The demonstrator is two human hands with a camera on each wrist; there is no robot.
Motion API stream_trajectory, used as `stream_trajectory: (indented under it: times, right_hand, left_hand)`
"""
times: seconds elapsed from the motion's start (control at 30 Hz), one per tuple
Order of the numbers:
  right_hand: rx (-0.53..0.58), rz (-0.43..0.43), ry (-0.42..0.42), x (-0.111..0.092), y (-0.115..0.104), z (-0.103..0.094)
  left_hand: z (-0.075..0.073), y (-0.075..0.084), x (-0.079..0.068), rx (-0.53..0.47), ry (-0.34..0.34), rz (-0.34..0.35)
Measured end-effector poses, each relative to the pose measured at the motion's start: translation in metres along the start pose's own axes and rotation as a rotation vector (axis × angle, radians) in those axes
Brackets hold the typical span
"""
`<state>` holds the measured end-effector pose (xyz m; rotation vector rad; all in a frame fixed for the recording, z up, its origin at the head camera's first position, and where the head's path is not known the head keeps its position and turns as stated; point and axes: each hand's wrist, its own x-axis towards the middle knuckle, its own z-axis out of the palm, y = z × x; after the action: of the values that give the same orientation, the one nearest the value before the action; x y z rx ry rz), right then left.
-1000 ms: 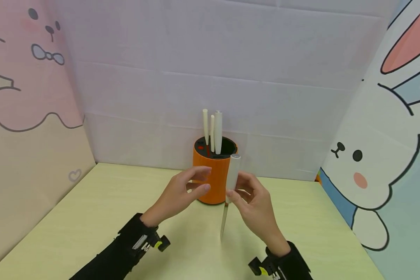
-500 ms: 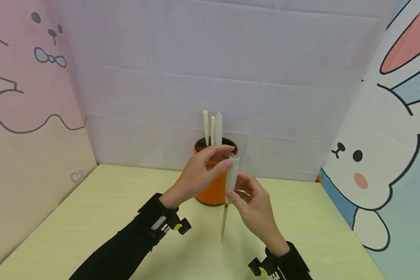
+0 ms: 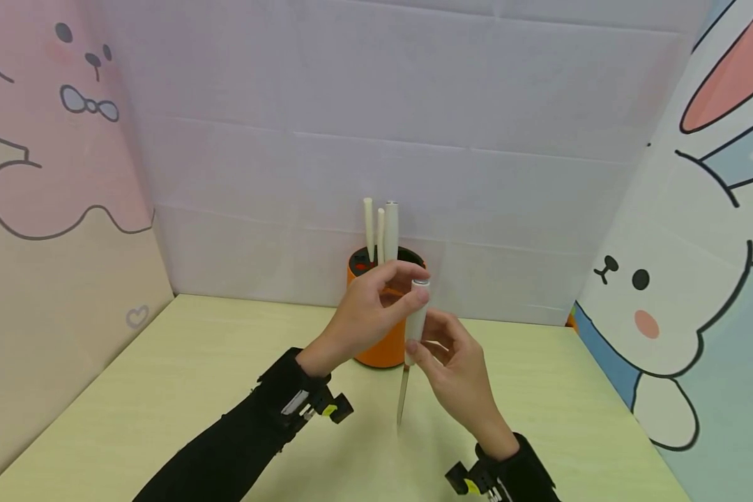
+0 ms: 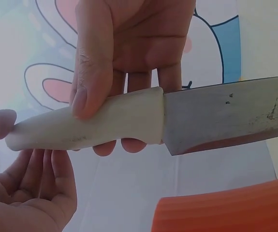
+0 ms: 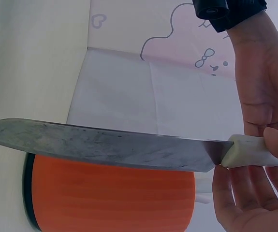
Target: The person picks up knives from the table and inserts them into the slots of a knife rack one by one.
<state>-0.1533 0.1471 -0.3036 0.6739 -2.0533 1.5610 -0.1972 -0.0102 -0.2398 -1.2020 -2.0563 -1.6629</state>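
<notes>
A kitchen knife (image 3: pixel 417 322) with a white handle is held upright in front of the orange knife holder (image 3: pixel 383 347), its blade (image 3: pixel 403 399) pointing down. My right hand (image 3: pixel 459 366) grips the handle near the blade, thumb on one side and fingers on the other. At the butt end, my left hand (image 3: pixel 367 301) pinches the handle between thumb and fingertips. Its fingers curve over the top in the head view. Dark marks show on the broad steel blade (image 4: pixel 226 116) in the left wrist view. Part of the holder's front is hidden behind my left hand.
The holder's black top carries several white handles, among them a thick handle (image 3: pixel 392 226) and a thin handle (image 3: pixel 368 223). The pale yellow table (image 3: pixel 226 362) meets a white cloth backdrop (image 3: pixel 257 174). Cartoon-printed panels (image 3: pixel 659 335) flank both sides.
My left hand has moved right and up from beside the holder to the knife's butt end and closed on it. My right hand and the knife have stayed nearly still.
</notes>
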Motion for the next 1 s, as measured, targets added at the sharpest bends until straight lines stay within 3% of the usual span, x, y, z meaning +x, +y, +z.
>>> stream_trajectory:
  times: [0.37,0.57,0.77,1.0]
  right_hand:
    - [0.007,-0.016,0.007,0.0,0.003,-0.001]
    - [0.013,-0.028,0.015,-0.001,0.026,-0.001]
    - [0.004,-0.012,0.014,0.0,0.005,-0.001]
    - [0.002,0.003,0.006,0.0,-0.003,-0.001]
  left_hand:
    - [0.003,0.001,-0.001,0.016,0.01,-0.026]
    - [0.004,-0.005,0.0,0.008,0.013,-0.018]
    - [0.006,-0.037,0.002,0.021,0.011,0.001]
    - [0.005,-0.034,0.002,0.047,0.01,0.034]
